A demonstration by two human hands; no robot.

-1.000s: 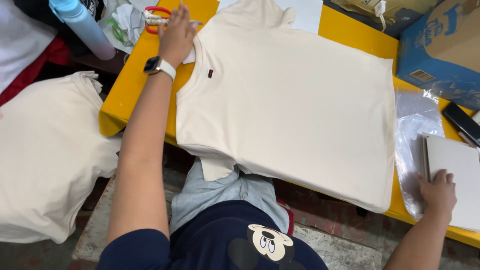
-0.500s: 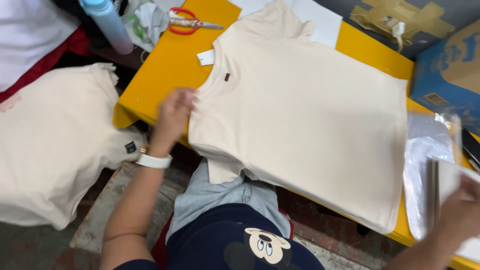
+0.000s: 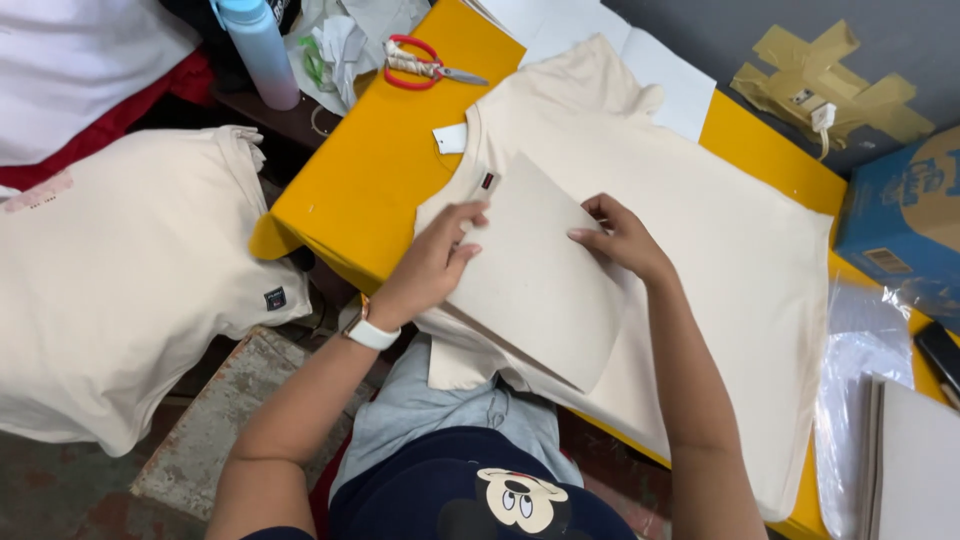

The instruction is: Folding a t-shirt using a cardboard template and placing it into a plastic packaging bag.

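A cream T-shirt (image 3: pixel 720 260) lies flat, back up, on the yellow table (image 3: pixel 370 170). On its near left part rests a beige cardboard sheet (image 3: pixel 540 290). My left hand (image 3: pixel 435 262), with a white watch at the wrist, grips the sheet's left edge. My right hand (image 3: pixel 622 238) presses fingers on the sheet's upper right edge. A small dark label sits at the shirt's collar, and a white tag lies beside it.
Red-handled scissors (image 3: pixel 425 62) lie at the table's far edge. A blue bottle (image 3: pixel 258 50) stands beyond it. A pile of cream shirts (image 3: pixel 120 280) lies at left. Clear plastic bags (image 3: pixel 860 370) and more cardboard sheets (image 3: pixel 915 460) sit at right, by a blue box (image 3: pixel 905 220).
My right hand brought a cardboard sheet from the stack at right onto the shirt. My left hand came back from the scissors to hold the sheet's left edge.
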